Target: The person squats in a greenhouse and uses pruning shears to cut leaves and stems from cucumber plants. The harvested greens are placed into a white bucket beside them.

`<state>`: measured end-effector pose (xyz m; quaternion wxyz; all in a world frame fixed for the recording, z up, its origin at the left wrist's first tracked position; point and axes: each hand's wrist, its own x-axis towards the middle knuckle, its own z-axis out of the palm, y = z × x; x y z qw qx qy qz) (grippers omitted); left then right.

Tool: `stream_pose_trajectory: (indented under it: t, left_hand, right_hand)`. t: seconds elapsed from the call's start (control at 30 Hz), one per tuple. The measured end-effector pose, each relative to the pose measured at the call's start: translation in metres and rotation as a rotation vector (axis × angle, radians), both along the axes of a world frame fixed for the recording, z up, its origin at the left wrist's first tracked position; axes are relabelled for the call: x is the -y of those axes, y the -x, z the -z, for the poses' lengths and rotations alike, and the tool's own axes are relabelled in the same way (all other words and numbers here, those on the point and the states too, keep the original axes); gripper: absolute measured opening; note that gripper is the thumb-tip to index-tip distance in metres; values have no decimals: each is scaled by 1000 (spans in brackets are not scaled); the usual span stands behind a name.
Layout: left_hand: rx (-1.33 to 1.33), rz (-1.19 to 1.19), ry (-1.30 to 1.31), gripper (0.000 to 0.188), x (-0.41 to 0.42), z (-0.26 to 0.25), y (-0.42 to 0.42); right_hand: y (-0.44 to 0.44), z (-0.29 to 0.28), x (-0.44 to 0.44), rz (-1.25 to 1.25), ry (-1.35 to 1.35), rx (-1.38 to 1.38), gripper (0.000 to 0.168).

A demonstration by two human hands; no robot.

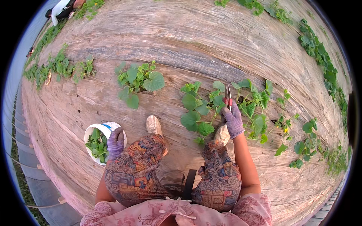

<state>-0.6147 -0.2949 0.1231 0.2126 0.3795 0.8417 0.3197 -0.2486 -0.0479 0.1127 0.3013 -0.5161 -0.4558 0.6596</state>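
Note:
My right hand [233, 120], in a purple knit glove, is shut on red-handled pruning shears [228, 97]. Their metal tips point away from me among the leaves of a green vine plant [251, 104]. Smaller leafy shoots [195, 104] spread just left of the shears. My left hand [116, 144], gloved alike, grips the rim of a white plastic bucket [90, 135]. Inside the tilted bucket lie cut green leaves [97, 144]. Part of the bucket's near rim is hidden by the hand.
Wrinkled plastic mulch film [175, 45] covers the ground. Another vine plant [140, 80] grows ahead of my left shoe [154, 125]. More vines [321, 56] run along the right. A person [63, 11] bends over plants at the far upper left. A greenhouse wall [17, 70] borders the left.

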Motion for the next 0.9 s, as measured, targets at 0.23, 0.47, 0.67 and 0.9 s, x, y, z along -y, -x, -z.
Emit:
stream_pose_trajectory:
  t: [0.23,0.47,0.67,0.9]
  left_hand:
    - [6,510,218,24,-42,18,-27]
    - [254,748,364,22,-175,59,-72]
    - [55,1259,126,24,-258,98,-140]
    - [-262,1202,507,25,-283,138,-153]
  right_hand:
    - [6,86,-16,-142,155,-101,31]
    - [-5,117,-45,210,198,6,22]
    - [-22,118,-35,462,348,-102,20]
    - [-33,148,-21,393,227,242,21]
